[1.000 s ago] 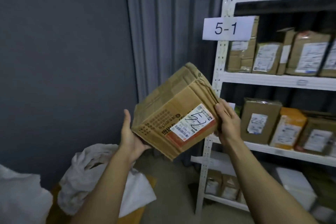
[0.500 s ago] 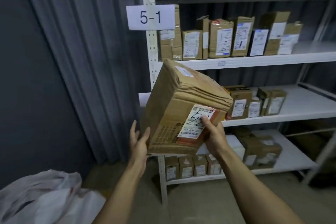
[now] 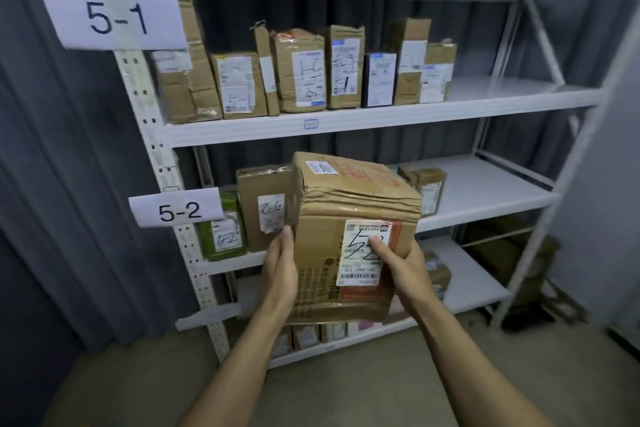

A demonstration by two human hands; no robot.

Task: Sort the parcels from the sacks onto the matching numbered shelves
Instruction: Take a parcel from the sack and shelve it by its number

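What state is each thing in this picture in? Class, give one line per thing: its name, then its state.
cardboard parcel: held off the shelves, crumpled, label facing the camera
left hand: flat against the parcel's left side
right hand: gripping the lower right, thumb on the label
5-1 shelf: parcels upright in a row, right end bare
5-2 shelf: partly filled
green box: upright on the 5-2 shelf

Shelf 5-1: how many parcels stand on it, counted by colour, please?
Brown boxes: 7
Dark box: 1
Total: 8
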